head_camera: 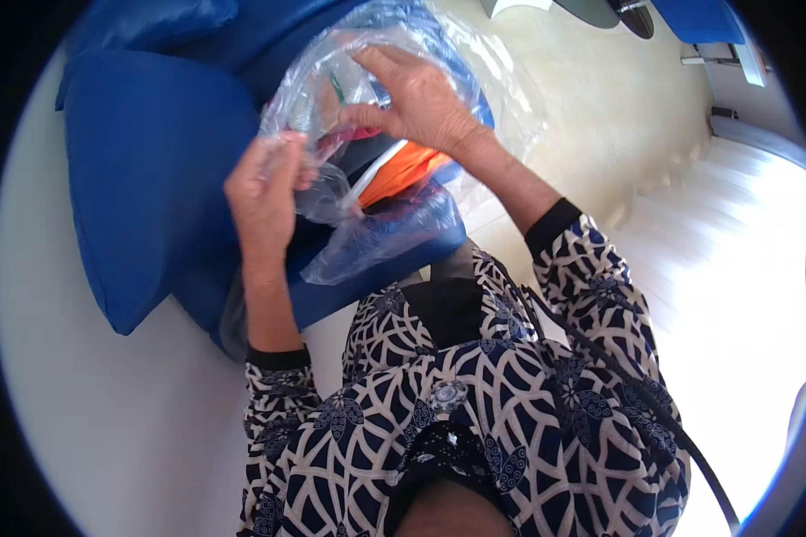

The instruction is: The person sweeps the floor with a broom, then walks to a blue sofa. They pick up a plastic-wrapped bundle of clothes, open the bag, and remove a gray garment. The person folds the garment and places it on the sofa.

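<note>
A large clear plastic bag (369,252) lies over the blue seat in front of me, with its top spread between my hands. My left hand (266,191) pinches the bag's edge between thumb and fingers. At the upper middle, my right hand (413,97) reaches over the bag's mouth, its thumb and fingers apart, with film around the fingertips; whether it grips the film is unclear. Between and below the hands, orange fabric (403,173) shows beside dark fabric (363,158) with a white edge. A bit of red fabric (359,136) lies above them, partly hidden by the film.
A blue cushion (154,181) stands at the left on a blue sofa (403,258), against a pale wall (107,416). Beige floor tiles (598,114) stretch to the right. Another blue seat (698,20) is at the upper right. A black cord (645,396) runs along my right side.
</note>
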Action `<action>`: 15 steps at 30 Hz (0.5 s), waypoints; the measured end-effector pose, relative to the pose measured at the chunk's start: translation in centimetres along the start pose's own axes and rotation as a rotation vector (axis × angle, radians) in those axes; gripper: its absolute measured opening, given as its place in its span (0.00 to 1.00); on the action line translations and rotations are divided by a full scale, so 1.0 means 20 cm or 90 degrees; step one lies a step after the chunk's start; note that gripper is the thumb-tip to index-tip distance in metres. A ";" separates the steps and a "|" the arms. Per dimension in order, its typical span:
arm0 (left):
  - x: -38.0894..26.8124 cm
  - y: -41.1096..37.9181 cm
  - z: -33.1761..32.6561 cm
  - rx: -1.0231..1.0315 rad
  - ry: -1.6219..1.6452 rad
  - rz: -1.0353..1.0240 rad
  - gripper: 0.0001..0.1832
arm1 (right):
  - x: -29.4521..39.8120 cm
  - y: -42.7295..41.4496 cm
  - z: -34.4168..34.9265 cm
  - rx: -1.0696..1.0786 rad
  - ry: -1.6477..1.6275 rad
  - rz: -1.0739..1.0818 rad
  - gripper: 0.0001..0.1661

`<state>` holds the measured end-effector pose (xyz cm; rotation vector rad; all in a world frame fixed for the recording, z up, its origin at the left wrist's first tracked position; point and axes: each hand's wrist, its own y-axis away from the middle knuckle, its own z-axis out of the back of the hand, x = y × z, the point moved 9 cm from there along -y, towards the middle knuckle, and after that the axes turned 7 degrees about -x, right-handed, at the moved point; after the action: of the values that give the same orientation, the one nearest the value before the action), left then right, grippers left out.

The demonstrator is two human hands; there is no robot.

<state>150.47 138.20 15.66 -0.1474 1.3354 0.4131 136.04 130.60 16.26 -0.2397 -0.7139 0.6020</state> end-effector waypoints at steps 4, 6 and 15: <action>-0.14 -0.02 0.10 0.002 0.006 -0.110 0.09 | -0.03 0.00 0.05 0.110 0.019 -0.042 0.28; -0.19 0.01 0.11 0.001 0.007 -0.149 0.09 | -0.04 0.03 0.06 0.103 -0.025 -0.033 0.23; -0.24 0.00 0.10 -0.007 0.115 -0.213 0.09 | -0.01 -0.01 0.23 0.077 -0.179 -0.001 0.17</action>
<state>151.39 137.89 20.66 -0.4187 1.4538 0.1256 132.99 130.32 19.64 -0.0414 -0.9445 0.6827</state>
